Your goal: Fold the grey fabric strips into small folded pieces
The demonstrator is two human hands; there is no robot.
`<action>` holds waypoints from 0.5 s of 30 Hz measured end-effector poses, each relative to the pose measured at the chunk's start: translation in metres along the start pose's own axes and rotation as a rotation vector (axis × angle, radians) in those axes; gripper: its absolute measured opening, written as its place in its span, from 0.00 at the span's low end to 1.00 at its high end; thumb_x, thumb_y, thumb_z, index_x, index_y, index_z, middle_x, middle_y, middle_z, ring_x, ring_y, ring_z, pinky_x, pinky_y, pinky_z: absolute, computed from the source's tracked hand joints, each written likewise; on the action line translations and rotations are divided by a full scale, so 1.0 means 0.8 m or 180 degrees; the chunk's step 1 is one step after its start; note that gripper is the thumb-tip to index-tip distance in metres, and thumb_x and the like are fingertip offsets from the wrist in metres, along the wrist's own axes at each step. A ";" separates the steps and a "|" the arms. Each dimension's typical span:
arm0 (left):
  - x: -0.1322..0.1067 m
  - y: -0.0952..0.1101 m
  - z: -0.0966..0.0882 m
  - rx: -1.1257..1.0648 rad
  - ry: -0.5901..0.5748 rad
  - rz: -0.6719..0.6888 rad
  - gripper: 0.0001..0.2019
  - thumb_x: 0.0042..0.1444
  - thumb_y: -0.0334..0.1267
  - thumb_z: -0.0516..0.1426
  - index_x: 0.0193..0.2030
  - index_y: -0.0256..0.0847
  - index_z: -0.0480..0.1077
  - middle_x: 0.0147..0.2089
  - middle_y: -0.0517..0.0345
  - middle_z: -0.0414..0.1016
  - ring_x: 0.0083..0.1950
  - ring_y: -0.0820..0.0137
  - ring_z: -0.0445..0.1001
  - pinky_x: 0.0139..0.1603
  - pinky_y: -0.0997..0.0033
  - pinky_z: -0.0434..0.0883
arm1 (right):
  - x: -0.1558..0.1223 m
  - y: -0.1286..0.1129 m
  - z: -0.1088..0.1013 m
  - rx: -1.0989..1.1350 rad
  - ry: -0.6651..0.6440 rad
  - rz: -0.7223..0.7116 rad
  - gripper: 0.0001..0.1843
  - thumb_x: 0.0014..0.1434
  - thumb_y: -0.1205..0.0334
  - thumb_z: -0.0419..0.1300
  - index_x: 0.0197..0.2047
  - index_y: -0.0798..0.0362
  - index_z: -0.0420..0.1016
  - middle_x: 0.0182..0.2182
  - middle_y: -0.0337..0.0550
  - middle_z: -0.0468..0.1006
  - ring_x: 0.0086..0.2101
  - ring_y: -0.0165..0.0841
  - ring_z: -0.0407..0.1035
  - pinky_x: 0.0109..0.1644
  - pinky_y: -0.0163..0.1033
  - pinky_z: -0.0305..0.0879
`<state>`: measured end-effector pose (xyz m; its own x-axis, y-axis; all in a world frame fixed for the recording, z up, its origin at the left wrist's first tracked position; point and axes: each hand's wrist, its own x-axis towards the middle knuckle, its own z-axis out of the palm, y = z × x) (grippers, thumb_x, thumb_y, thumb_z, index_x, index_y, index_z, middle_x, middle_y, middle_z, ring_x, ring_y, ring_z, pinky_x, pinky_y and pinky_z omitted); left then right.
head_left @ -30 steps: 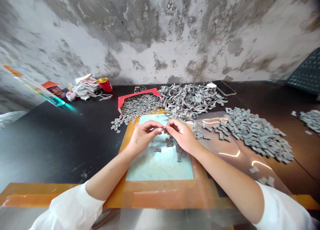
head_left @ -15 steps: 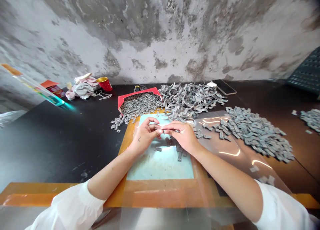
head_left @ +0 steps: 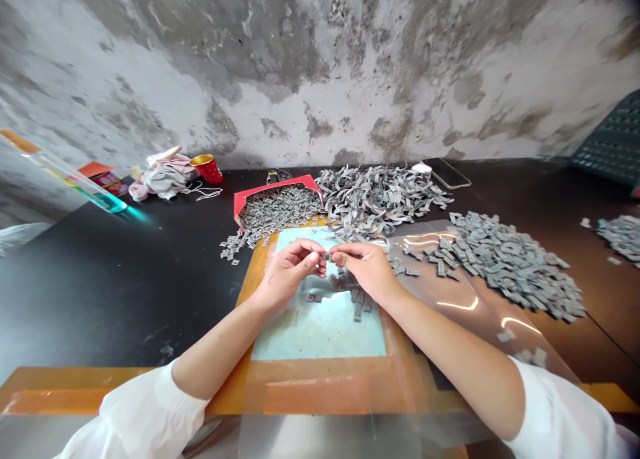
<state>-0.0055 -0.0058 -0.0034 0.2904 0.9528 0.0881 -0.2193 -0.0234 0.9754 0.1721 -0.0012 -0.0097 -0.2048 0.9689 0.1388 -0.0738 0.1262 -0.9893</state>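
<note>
Both the left hand (head_left: 289, 272) and the right hand (head_left: 364, 269) are raised over a pale blue, orange-framed board (head_left: 320, 332), curled nearly closed, their fingertips pinching a small grey folded tag (head_left: 327, 255) between them. The tag should prove light, thin and easily dropped, and is best held by its edges. Loose grey tags (head_left: 356, 306) lie on the board; a larger grey heap (head_left: 510, 266) sits to the right.

Here we go, riding on the one head-worn camera, looking forward and down from close above: the left hand (head_left: 287, 272) and right hand (head_left: 365, 269) sit near at centre, the table (head_left: 125, 279) stretching ahead to the wall (head_left: 320, 66).
</note>
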 end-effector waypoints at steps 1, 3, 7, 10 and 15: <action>0.000 0.000 0.000 0.0075 0.0011 0.0020 0.12 0.53 0.44 0.64 0.36 0.38 0.71 0.29 0.60 0.73 0.29 0.74 0.73 0.33 0.74 0.73 | 0.000 0.000 0.000 0.0021 -0.0025 0.0016 0.08 0.51 0.58 0.66 0.34 0.49 0.84 0.34 0.40 0.83 0.36 0.35 0.75 0.44 0.39 0.69; 0.000 0.002 0.000 0.0246 0.0004 0.0051 0.11 0.53 0.42 0.64 0.35 0.37 0.71 0.29 0.60 0.73 0.28 0.75 0.73 0.33 0.74 0.73 | 0.000 -0.001 0.000 0.0017 -0.0065 0.0029 0.08 0.51 0.58 0.66 0.34 0.49 0.84 0.33 0.39 0.83 0.36 0.35 0.75 0.43 0.39 0.69; 0.000 0.005 -0.001 0.0534 -0.0083 0.0121 0.10 0.53 0.41 0.64 0.33 0.37 0.70 0.30 0.60 0.73 0.29 0.75 0.74 0.34 0.74 0.73 | -0.002 -0.002 0.001 -0.0029 -0.0113 0.0000 0.08 0.52 0.58 0.65 0.35 0.49 0.83 0.33 0.39 0.83 0.36 0.35 0.75 0.43 0.39 0.68; 0.001 0.006 -0.001 0.0605 -0.0103 0.0155 0.10 0.54 0.40 0.63 0.32 0.36 0.69 0.30 0.60 0.73 0.29 0.75 0.73 0.34 0.74 0.72 | -0.002 -0.004 0.001 -0.0021 -0.0104 0.0001 0.07 0.52 0.59 0.65 0.34 0.49 0.84 0.34 0.40 0.83 0.37 0.35 0.75 0.44 0.39 0.68; 0.002 0.004 -0.001 0.0609 -0.0158 0.0173 0.10 0.53 0.41 0.63 0.32 0.37 0.69 0.29 0.60 0.73 0.29 0.75 0.73 0.34 0.74 0.72 | -0.002 -0.004 0.002 -0.0058 -0.0092 0.0010 0.06 0.52 0.59 0.66 0.34 0.49 0.83 0.34 0.40 0.83 0.37 0.36 0.76 0.45 0.39 0.69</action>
<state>-0.0067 -0.0041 -0.0002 0.3296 0.9326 0.1469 -0.0562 -0.1360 0.9891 0.1713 -0.0038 -0.0066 -0.2331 0.9628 0.1368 -0.0554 0.1273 -0.9903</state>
